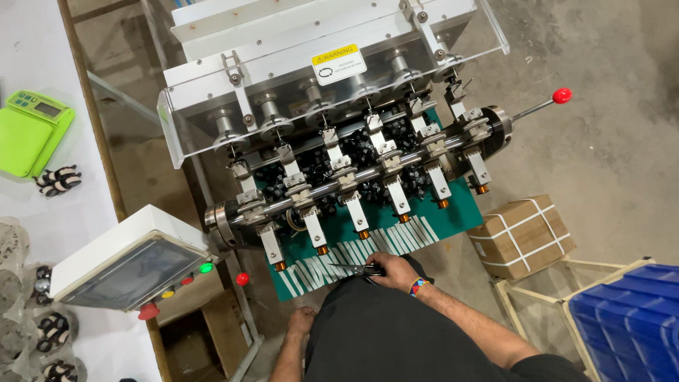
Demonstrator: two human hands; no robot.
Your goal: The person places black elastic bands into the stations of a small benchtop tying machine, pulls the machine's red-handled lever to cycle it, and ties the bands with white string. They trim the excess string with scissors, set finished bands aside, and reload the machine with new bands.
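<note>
1. Your right hand [391, 271] is closed around a pair of scissors [356, 268], blades pointing left along the near edge of the green mat [453, 221].
2. Your left hand [302, 320] hangs low by your thigh, fingers loosely curled, holding nothing that shows.
3. The winding machine [353, 152] stands just beyond the scissors; copper-wound bobbins [363, 233] sit at the near tips of its spindle row.
4. Judgement: the trimming stage at the bobbins appears to be in hand.
5. A next cut calls for raising the blades to a bobbin, clear of the white mat stripes.
</note>
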